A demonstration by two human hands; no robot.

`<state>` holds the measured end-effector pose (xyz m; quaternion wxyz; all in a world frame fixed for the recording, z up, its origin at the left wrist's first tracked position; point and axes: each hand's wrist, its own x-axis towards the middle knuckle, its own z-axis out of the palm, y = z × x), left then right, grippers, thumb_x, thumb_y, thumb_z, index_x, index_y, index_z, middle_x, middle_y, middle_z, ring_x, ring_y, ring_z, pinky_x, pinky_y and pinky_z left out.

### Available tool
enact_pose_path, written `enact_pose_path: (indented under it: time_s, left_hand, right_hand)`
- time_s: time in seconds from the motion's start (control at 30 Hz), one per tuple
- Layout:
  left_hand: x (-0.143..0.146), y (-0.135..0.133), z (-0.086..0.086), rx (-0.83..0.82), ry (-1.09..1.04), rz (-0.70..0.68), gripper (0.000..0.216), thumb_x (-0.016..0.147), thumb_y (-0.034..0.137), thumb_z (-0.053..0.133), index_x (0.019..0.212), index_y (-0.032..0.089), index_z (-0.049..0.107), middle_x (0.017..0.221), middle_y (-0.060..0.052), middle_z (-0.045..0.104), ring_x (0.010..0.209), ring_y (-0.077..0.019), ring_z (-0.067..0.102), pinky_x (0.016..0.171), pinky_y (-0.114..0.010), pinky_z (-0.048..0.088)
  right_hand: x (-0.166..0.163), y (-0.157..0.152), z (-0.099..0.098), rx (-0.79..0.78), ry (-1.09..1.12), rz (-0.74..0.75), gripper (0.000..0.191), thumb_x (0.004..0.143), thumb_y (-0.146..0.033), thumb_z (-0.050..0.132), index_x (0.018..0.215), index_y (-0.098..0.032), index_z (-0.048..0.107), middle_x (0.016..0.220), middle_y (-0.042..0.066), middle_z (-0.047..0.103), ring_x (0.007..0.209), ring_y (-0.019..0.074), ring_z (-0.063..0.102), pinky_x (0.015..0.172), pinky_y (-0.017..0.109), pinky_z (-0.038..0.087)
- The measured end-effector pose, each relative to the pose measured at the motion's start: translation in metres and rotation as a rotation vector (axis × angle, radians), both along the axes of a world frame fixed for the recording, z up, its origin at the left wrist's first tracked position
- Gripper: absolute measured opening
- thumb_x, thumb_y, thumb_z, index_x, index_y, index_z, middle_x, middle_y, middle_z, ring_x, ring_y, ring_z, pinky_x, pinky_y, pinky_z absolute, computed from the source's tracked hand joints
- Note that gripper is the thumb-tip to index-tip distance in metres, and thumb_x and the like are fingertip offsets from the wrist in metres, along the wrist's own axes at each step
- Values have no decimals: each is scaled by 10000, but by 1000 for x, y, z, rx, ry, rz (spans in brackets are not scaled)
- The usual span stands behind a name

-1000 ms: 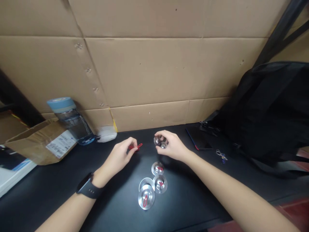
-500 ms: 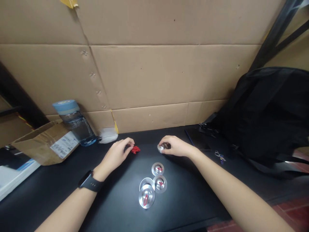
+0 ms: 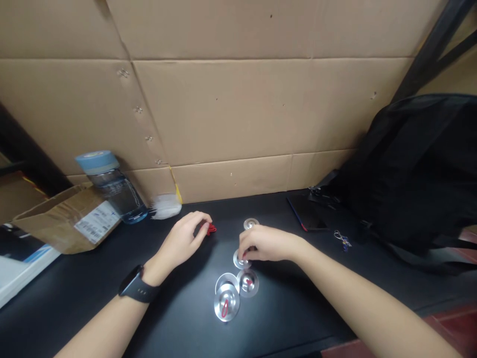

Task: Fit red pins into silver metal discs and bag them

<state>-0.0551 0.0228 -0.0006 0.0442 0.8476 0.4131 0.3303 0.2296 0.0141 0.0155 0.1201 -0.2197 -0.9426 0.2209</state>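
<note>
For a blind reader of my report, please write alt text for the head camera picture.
On a black table, the person's right hand touches a small silver disc while the left hand rests its fingertips on a red cord. Three more discs lie nearer, one farther; a water bottle and black bag stand before a cardboard wall.

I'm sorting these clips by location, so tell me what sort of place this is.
Probably a makeshift workbench in a storeroom or workshop: a black table backed by flattened cardboard sheets, with a labelled parcel box, a water bottle and a black backpack.
</note>
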Motion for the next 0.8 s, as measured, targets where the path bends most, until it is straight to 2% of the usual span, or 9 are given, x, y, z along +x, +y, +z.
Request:
enact_pose_path:
  time_s: [0.13, 0.23, 0.33, 0.47, 0.53, 0.63, 0.7, 0.8]
  left_hand:
    - [12, -13, 6, -106, 12, -131, 155, 988, 204, 502, 989, 216, 657, 958, -43, 700, 856, -185, 648, 807, -306, 495]
    - [24, -24, 7, -179, -1, -196, 180, 991, 206, 507, 1034, 223, 681, 990, -50, 712, 860, -184, 653, 819, -306, 500]
    - [34, -32, 5, -187, -100, -178, 157, 991, 265, 557, 1073, 222, 683, 968, -47, 718, 802, -171, 646, 753, -283, 498]
    - [37, -34, 0, -132, -184, -146, 108, 969, 273, 602, 970, 204, 685, 845, -25, 699, 733, -155, 634, 712, -266, 480]
    - [37, -33, -2, -114, -202, -134, 104, 963, 269, 607, 935, 201, 680, 806, -18, 686, 708, -150, 625, 699, -265, 474]
    - [37, -35, -2, -102, -207, -129, 86, 949, 243, 607, 913, 200, 673, 792, -15, 678, 698, -149, 619, 690, -267, 473]
    - [37, -37, 0, -91, -196, -140, 60, 930, 222, 615, 919, 202, 670, 803, -16, 683, 711, -152, 625, 697, -268, 478]
    - [38, -38, 3, -89, -125, -156, 44, 907, 212, 621, 882, 205, 657, 802, -14, 679, 711, -152, 620, 684, -265, 473]
  right_hand:
    - [-3, -1, 2, 92, 207, -261, 127, 914, -159, 684, 879, -228, 786, 892, 28, 763, 845, 181, 693, 808, 295, 497]
    - [-7, -5, 7, -24, 409, -375, 89, 921, -221, 697, 869, -205, 767, 891, 32, 773, 828, 178, 712, 794, 294, 519]
    - [-15, -11, 6, -196, 561, -375, 105, 906, -285, 723, 867, -193, 755, 889, 35, 772, 822, 181, 725, 783, 298, 551]
    - [-24, -17, -2, -367, 670, -364, 179, 876, -357, 755, 851, -181, 730, 892, 41, 754, 829, 187, 730, 788, 314, 580]
    - [-27, -19, -4, -445, 706, -362, 212, 848, -369, 782, 926, -183, 719, 959, 48, 745, 835, 185, 735, 779, 316, 592]
    - [-28, -22, -4, -565, 722, -313, 477, 725, -345, 882, 1131, -213, 670, 1145, 59, 712, 899, 192, 743, 802, 326, 610]
    - [-29, -23, -4, -598, 705, -293, 547, 678, -331, 907, 1152, -220, 656, 1161, 55, 706, 915, 191, 739, 821, 331, 612]
    - [-29, -20, -6, -540, 668, -326, 439, 712, -330, 875, 1081, -207, 673, 1066, 45, 724, 841, 170, 723, 756, 302, 595]
